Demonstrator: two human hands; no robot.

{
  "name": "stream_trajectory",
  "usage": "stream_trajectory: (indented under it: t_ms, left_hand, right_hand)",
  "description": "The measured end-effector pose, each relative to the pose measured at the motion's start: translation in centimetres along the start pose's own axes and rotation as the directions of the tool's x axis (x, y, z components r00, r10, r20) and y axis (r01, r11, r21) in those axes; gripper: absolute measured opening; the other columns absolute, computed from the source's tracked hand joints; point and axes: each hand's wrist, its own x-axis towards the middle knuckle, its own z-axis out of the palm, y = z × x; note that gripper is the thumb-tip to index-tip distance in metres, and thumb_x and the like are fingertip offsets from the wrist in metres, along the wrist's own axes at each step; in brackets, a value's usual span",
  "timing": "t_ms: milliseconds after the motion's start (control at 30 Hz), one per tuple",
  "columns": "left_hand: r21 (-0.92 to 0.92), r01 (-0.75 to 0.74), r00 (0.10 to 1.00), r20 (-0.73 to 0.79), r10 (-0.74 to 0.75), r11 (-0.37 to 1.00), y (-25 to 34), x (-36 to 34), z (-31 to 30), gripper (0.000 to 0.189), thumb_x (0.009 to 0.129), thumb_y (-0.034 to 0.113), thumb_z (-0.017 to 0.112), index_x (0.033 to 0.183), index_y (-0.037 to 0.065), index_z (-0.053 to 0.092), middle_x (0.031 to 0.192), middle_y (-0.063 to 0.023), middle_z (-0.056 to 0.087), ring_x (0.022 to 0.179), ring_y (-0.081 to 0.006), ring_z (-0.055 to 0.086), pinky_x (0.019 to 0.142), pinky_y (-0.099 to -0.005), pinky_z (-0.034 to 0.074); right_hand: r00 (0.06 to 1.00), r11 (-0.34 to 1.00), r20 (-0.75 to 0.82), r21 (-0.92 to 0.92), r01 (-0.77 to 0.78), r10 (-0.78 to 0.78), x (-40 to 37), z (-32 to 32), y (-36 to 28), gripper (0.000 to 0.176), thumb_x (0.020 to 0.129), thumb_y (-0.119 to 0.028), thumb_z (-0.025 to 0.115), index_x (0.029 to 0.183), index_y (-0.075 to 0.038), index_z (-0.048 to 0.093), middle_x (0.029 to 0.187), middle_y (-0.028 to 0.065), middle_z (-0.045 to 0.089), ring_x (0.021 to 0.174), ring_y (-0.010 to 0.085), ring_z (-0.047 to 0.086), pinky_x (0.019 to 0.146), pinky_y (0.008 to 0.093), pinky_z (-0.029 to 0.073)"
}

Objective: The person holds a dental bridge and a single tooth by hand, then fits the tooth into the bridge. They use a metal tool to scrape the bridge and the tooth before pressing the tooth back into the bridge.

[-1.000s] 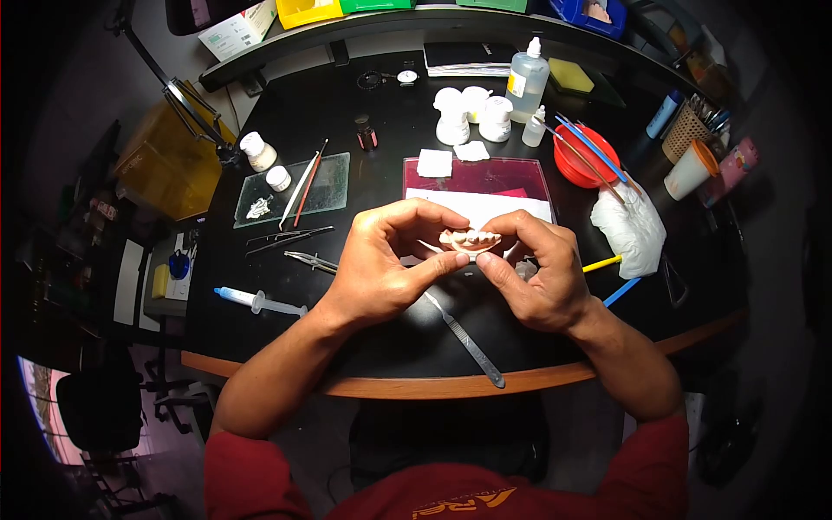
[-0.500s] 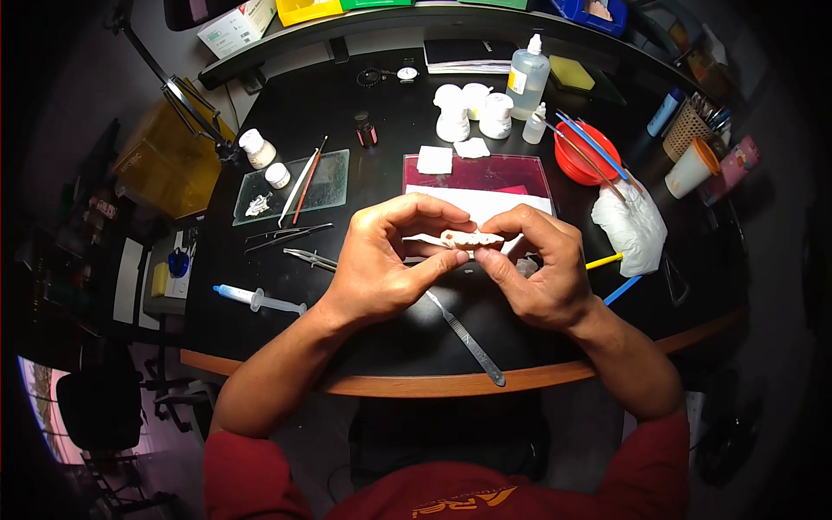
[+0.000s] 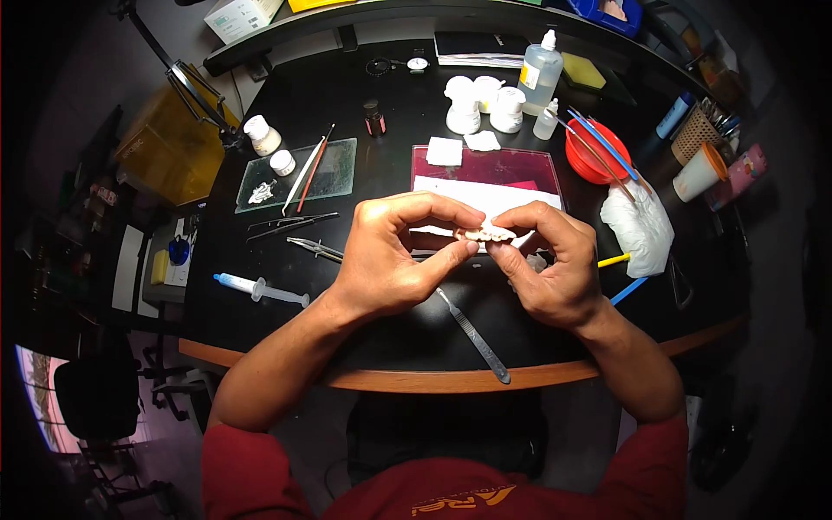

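A small pale piece with a row of tooth-like bumps [image 3: 487,234], seemingly a dental model, is pinched between both hands above the dark desk. My left hand [image 3: 399,247] grips its left end between thumb and fingers. On its right end, my right hand [image 3: 550,256] closes thumb and forefinger. The fingertips nearly meet, hiding parts of the piece. Behind the hands lies white paper [image 3: 485,192] on a magenta glass plate [image 3: 546,165]. A metal scalpel-like handle [image 3: 477,338] rests below the hands.
At left are a syringe [image 3: 260,289], tweezers [image 3: 293,224] and a glass slab [image 3: 340,165] with brushes. White jars [image 3: 506,111] and a clear bottle [image 3: 539,80] stand at the back. A red bowl [image 3: 585,165] and white tissue [image 3: 641,230] sit at right.
The held piece has tilted and shows its bumps differently, with the fingers slightly shifted around it. The desk items appear a little further right and lower in the view.
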Motion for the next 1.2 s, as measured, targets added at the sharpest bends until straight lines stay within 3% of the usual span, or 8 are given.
stream_trajectory:
  t_ms: [233,300,567,667,867,967,1100,1200]
  left_hand:
    - [0.048,-0.013,0.999,0.048,0.011,0.999,0.2,0.1,-0.4,0.02,0.086,-0.006,0.075,0.106,-0.007,0.071,0.112,-0.0193,0.07,0.105,-0.0223,0.07,0.092,-0.035,0.06]
    - [0.028,-0.014,1.0,0.025,0.013,1.0,0.1,0.2,-0.5,0.02,0.086,-0.005,0.076,0.106,-0.006,0.071,0.113,-0.0198,0.071,0.105,-0.0226,0.07,0.094,-0.0358,0.059]
    - [0.177,-0.009,0.993,-0.11,0.029,0.984,0.2,0.7,-1.5,0.02,0.087,0.004,0.079,0.105,-0.003,0.072,0.102,-0.0114,0.073,0.092,-0.014,0.07,0.08,-0.0276,0.057]
    - [0.182,0.007,0.996,-0.093,0.01,0.983,0.2,0.7,-1.5,0.02,0.087,0.004,0.079,0.104,-0.004,0.072,0.101,-0.0112,0.073,0.092,-0.0136,0.07,0.079,-0.0271,0.057]
    - [0.205,0.019,0.997,-0.083,-0.002,0.979,0.3,0.7,-1.5,0.02,0.087,0.004,0.079,0.104,-0.002,0.073,0.1,-0.0098,0.074,0.091,-0.0126,0.069,0.077,-0.0268,0.058]
    - [0.189,0.024,0.995,-0.097,-0.006,0.982,0.1,0.7,-1.6,0.019,0.087,0.005,0.079,0.104,-0.002,0.073,0.1,-0.009,0.074,0.09,-0.012,0.069,0.076,-0.0268,0.058]
    - [0.186,0.041,0.995,-0.099,-0.022,0.982,0.0,0.6,-1.7,0.019,0.087,0.008,0.08,0.103,-0.001,0.074,0.1,-0.008,0.074,0.091,-0.0118,0.068,0.075,-0.0262,0.057]
    - [0.18,0.051,0.995,-0.094,-0.034,0.982,-0.1,0.7,-1.8,0.02,0.086,0.009,0.08,0.103,-0.001,0.075,0.1,-0.008,0.074,0.093,-0.0122,0.068,0.074,-0.0261,0.057]
  right_hand:
    - [1.0,0.999,-0.009,0.035,-0.027,0.027,0.1,0.2,0.1,0.017,0.081,0.0,0.075,0.097,0.0,0.068,0.084,0.0104,0.071,0.068,0.0136,0.068,0.054,0.0257,0.049]
    - [0.998,0.998,0.04,-0.029,-0.055,0.057,0.3,-0.4,-0.2,0.014,0.079,-0.001,0.076,0.091,0.0,0.069,0.08,0.0101,0.069,0.068,0.0154,0.067,0.055,0.0274,0.049]
    - [0.953,0.988,0.3,-0.154,0.005,0.042,0.0,-0.5,0.3,0.01,0.073,-0.008,0.076,0.078,-0.003,0.069,0.073,0.0111,0.065,0.069,0.0287,0.063,0.067,0.0394,0.045]
    - [0.936,0.977,0.338,-0.21,-0.03,0.102,0.0,-0.4,0.0,0.008,0.074,-0.008,0.075,0.078,-0.005,0.068,0.075,0.0095,0.064,0.073,0.0275,0.062,0.069,0.0395,0.043]
    - [0.951,0.942,0.31,-0.317,0.112,-0.008,0.2,-0.4,-0.8,0.015,0.07,-0.004,0.075,0.084,-0.009,0.071,0.089,0.002,0.063,0.085,0.0228,0.059,0.081,0.0377,0.039]
    - [0.879,0.941,0.458,-0.222,0.254,-0.129,0.2,-0.9,-1.0,0.023,0.067,-0.001,0.075,0.087,-0.012,0.072,0.09,-0.0003,0.06,0.089,0.0209,0.059,0.084,0.0372,0.037]
    - [0.758,0.937,0.645,-0.196,0.289,-0.099,-0.6,-0.6,-1.9,0.025,0.071,-0.005,0.077,0.091,-0.019,0.075,0.098,-0.0001,0.059,0.101,0.0228,0.062,0.088,0.0429,0.038]
    - [0.759,0.939,0.646,-0.203,0.277,-0.084,-1.4,0.0,-2.0,0.02,0.075,-0.008,0.076,0.091,-0.02,0.075,0.098,0.0011,0.059,0.107,0.0252,0.063,0.087,0.0433,0.039]
